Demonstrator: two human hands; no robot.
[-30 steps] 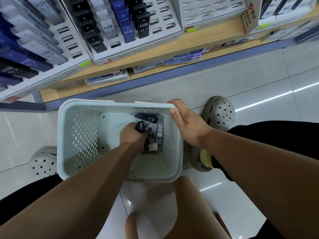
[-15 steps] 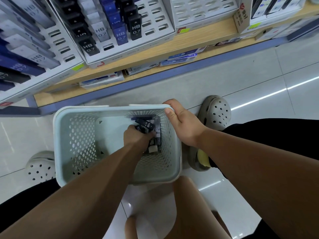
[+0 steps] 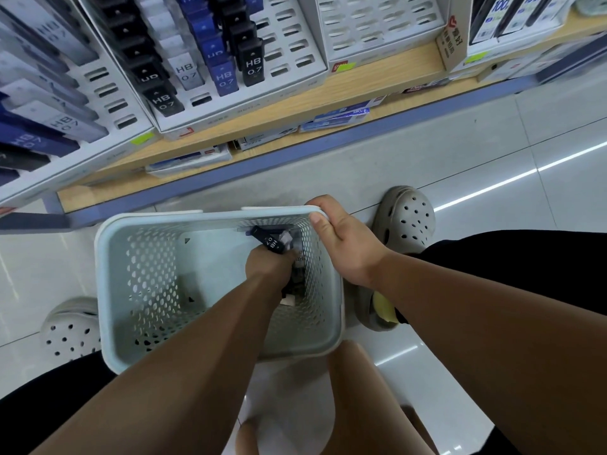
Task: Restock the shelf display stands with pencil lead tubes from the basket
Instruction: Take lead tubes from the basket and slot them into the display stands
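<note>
Two hands work at the basket (image 3: 144, 264), which stands on the floor (image 3: 427, 142) near the front edge of the shelf (image 3: 361, 83). Down in the basket's far right corner, the left hand (image 3: 267, 269) has its fingers curled round a black tube (image 3: 271, 243) marked HB 0.7, above a small heap of tubes (image 3: 298, 261). At that corner the right hand (image 3: 346, 246) grips the rim, thumb inside. On the shelf, stands (image 3: 292, 54) hold rows of tubes.

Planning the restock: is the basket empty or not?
Not empty: a few tubes lie in the far right corner of the basket.
</note>
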